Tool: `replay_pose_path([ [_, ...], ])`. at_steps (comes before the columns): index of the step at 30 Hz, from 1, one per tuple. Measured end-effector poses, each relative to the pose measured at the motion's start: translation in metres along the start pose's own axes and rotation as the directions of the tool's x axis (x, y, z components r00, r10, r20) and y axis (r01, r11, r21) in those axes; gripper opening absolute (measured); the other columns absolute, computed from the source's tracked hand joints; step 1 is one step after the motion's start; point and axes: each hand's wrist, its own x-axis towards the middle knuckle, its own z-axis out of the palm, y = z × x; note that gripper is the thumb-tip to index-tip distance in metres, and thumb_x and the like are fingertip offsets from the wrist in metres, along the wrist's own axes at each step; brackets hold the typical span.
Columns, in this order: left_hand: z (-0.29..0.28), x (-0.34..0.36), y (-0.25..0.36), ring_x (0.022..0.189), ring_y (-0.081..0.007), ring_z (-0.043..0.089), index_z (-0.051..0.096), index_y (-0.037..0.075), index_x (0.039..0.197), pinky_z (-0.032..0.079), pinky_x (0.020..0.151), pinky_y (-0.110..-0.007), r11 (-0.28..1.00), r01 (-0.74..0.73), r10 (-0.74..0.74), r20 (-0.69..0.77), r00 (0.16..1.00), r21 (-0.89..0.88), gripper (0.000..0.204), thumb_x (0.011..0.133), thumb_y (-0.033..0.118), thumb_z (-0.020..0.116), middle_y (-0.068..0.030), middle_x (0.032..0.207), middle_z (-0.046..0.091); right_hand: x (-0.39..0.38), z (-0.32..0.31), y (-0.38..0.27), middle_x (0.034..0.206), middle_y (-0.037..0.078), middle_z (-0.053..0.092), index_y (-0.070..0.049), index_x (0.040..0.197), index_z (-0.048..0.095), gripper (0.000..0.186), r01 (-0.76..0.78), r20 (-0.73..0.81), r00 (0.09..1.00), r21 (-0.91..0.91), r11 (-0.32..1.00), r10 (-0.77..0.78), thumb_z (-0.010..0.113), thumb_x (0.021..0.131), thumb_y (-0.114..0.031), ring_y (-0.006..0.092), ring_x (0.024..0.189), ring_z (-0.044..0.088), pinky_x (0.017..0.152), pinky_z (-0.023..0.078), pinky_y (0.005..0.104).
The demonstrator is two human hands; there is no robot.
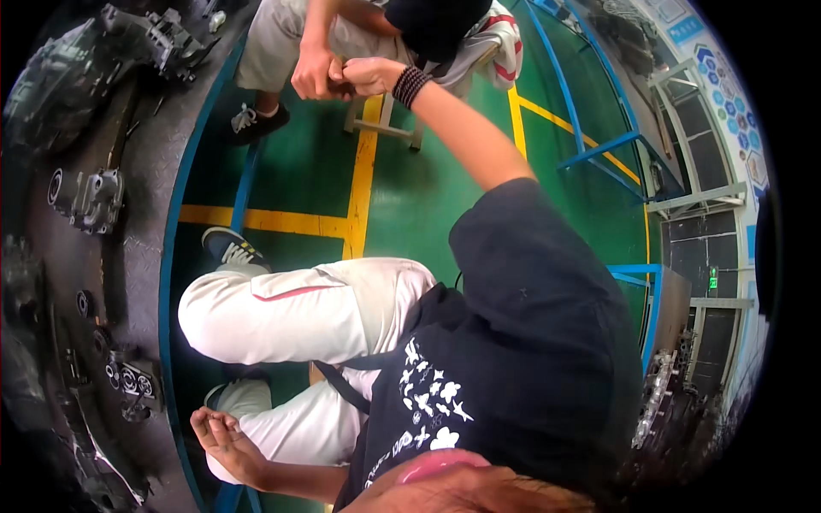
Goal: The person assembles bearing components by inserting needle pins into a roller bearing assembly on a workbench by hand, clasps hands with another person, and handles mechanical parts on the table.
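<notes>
My right hand [375,77], a dark beaded bracelet [411,87] on its wrist, reaches to the far side. Its fingers are closed and pressed against another person's hand [317,75]. Anything held between the two hands is hidden. That person sits on a stool [385,120], in light trousers. Nearer me, at the lower left, my left hand [229,445] hovers beside my light-trousered leg and the bench edge. Its fingers are loosely bent and apart, with nothing visible in them.
A dark metal workbench [141,256] with a blue edge runs along the left. On it lie a metal housing [92,200], a part with round bores [132,376] and other machine parts. Blue bench frames [599,150] stand at right on a green floor [419,192] with yellow lines.
</notes>
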Motion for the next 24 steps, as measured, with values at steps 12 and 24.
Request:
replay_pose_path([
  [12, 0.021, -0.014, -0.035, 0.086, -0.0114, 0.052, 0.054, 0.002, 0.120, 0.044, 0.075, -0.021, 0.980, 0.080, -0.083, -0.007, 0.997, -0.182, 0.028, 0.096, 0.010, 0.065, -0.0049, 0.103, 0.057, -0.067, -0.059, 0.059, 0.089, 0.001, 0.056, -0.004, 0.096, 0.058, 0.011, 0.103, 0.180, 0.954, 0.558, 0.824, -0.242, 0.054, 0.100, -0.014, 0.0122, 0.075, 0.055, 0.069, 0.048, 0.0261],
  [24, -0.036, 0.010, -0.053, 0.079, -0.0144, 0.051, 0.052, -0.005, 0.131, 0.045, 0.074, -0.022, 0.815, -0.070, 0.050, -0.051, 0.997, -0.576, 0.037, 0.097, 0.007, 0.060, -0.0084, 0.105, 0.055, -0.179, -0.094, 0.137, 0.097, -0.001, 0.063, -0.006, 0.124, 0.061, 0.028, 0.386, -0.475, 0.872, 0.522, 0.760, -0.117, 0.063, 0.097, -0.015, 0.0070, 0.076, 0.055, 0.068, 0.047, 0.0206],
])
